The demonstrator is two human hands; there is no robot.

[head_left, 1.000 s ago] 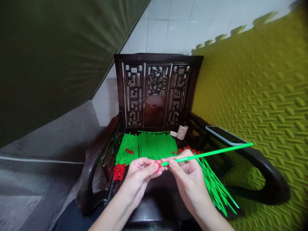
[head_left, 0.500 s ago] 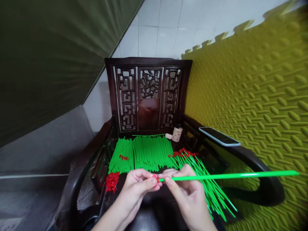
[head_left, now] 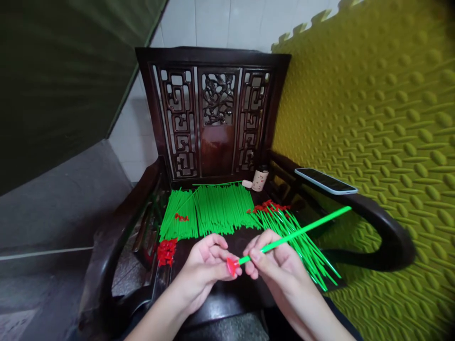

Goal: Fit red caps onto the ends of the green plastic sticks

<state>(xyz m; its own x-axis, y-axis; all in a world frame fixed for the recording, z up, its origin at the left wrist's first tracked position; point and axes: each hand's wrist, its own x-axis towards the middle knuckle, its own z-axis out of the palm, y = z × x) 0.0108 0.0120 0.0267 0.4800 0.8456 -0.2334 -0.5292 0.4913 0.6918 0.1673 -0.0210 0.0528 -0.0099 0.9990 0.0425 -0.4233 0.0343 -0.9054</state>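
Observation:
My right hand point(head_left: 280, 265) pinches a green plastic stick point(head_left: 305, 229), which slants up to the right. At the stick's lower left end sits a small red flared plastic cup point(head_left: 232, 266). My left hand point(head_left: 209, 263) has thumb and fingertips closed on this cup, the other fingers loosely curled. Beyond my hands, bundles of green sticks point(head_left: 223, 208) lie on the seat. To the right, a fanned pile of sticks point(head_left: 305, 246) has red cups point(head_left: 270, 207) at its far ends. Loose red cups point(head_left: 166, 251) are heaped at the left, and a few red cups point(head_left: 181, 217) rest on the left bundle.
The seat belongs to a dark wooden chair with a carved back point(head_left: 217, 147) and curved armrests. A phone point(head_left: 326, 181) lies on the right armrest. A patterned bottle point(head_left: 260, 179) stands at the back right, beside a small pink object point(head_left: 246, 183). A yellow foam mat point(head_left: 373, 118) rises at the right.
The stick has tilted, its far end swinging up. The red cup now shows more clearly between my left fingers, and my right hand has opened its grip a little. The camera view has tipped downward.

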